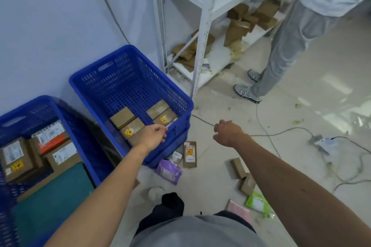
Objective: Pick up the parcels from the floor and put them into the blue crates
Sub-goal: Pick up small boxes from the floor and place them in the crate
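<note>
Left blue crate (43, 100): labelled parcels inside;
Right blue crate (181, 99): brown boxes (122, 120) on its bottom;
Left hand (153, 136): over that crate's near rim, loosely curled, empty;
Floor: purple pouch (168, 172), flat brown parcel (189, 154) beside crate;
Right hand (226, 132): above floor, loosely curled, empty

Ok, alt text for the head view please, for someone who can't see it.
Two bare hands reach forward, seemingly empty: the left hand over the near rim of a blue crate holding brown parcels, the right hand above the floor. A flat brown parcel, a purple pouch and brown boxes lie on the floor; a second blue crate, fuller, stands left.
</note>
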Demonstrator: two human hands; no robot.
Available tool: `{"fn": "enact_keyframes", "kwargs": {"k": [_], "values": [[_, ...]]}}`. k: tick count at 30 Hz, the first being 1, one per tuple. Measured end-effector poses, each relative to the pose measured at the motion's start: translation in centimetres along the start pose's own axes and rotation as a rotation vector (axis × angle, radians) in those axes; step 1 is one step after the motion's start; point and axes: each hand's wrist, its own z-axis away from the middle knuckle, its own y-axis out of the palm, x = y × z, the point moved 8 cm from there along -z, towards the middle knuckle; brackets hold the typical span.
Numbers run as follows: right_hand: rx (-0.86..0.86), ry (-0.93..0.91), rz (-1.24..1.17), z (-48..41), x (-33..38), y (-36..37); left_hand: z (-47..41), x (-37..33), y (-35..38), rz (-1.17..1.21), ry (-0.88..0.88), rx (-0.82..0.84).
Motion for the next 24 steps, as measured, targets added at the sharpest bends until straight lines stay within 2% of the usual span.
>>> {"fn": "enact_keyframes", "kwargs": {"k": [12, 19, 24], "values": [[-0.007, 0.171, -0.109, 15.1, -19.7, 12.9, 10.7, -1.0, 20.5, -0.221, 0.028, 0.238], [0.053, 0.292, -0.228, 21.8, -25.9, 19.9, 13.5, -3.1, 28.9, -0.285, 0.048, 0.346], [0.074, 0.400, -0.326, 22.9, -27.9, 22.9, 10.7, -3.2, 32.9, -0.341, 0.066, 0.406]]}}
